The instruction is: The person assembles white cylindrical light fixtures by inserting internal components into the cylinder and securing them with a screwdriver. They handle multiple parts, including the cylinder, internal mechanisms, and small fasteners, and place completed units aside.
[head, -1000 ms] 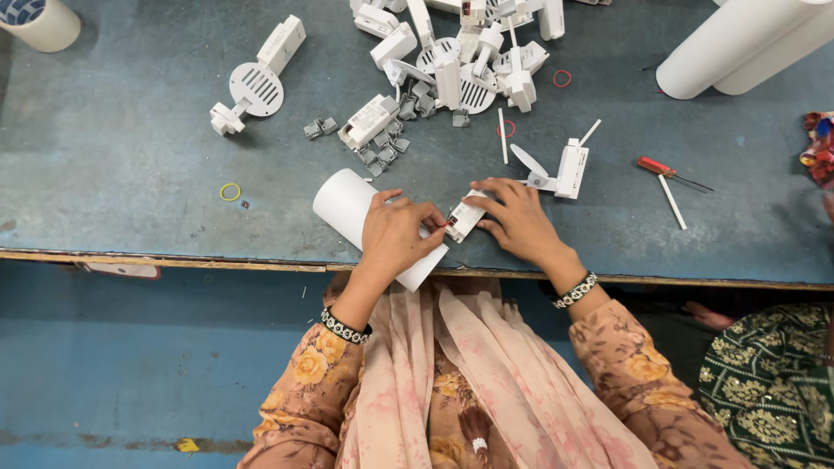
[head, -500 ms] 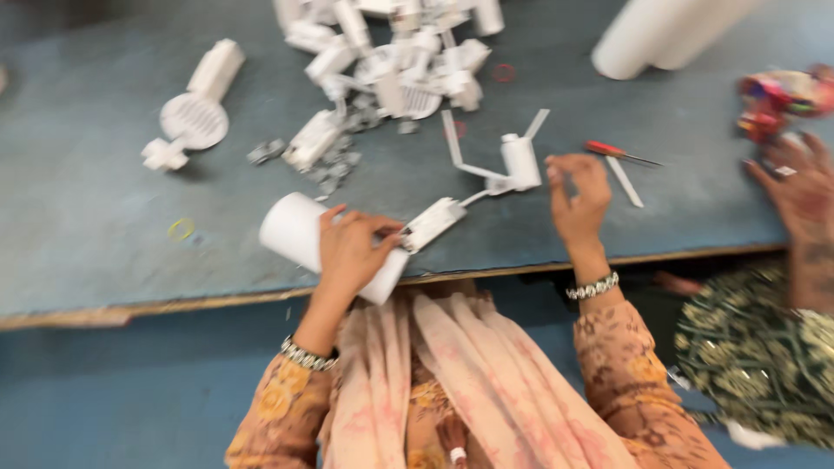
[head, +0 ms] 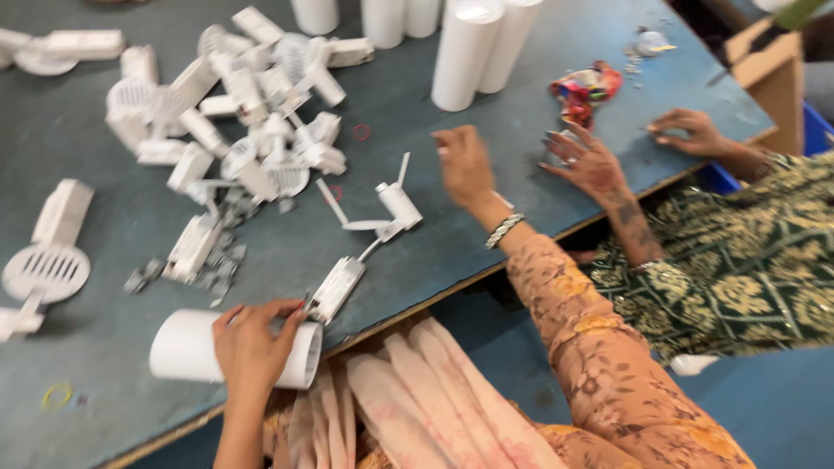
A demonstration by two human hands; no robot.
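My left hand (head: 252,347) is closed over a white cylinder (head: 182,349) lying on its side at the table's near edge. A small white rectangular box part (head: 337,288) lies just right of that hand, touching the cylinder's end. My right hand (head: 463,163) is stretched out over the blue-grey table (head: 104,408), back up and blurred; whether it grips anything cannot be told. A white fitting with thin arms (head: 395,204) lies to its left.
A heap of white plastic parts (head: 252,113) fills the far left. A round grille part (head: 45,271) lies at the left. White tubes (head: 473,52) stand at the back. A co-worker's hands (head: 591,161) rest at the right beside a colourful bundle (head: 584,87).
My right hand left the box part and reached out to the right across the table. The view swung right, bringing a co-worker's hands in. My left hand stays on the cylinder.
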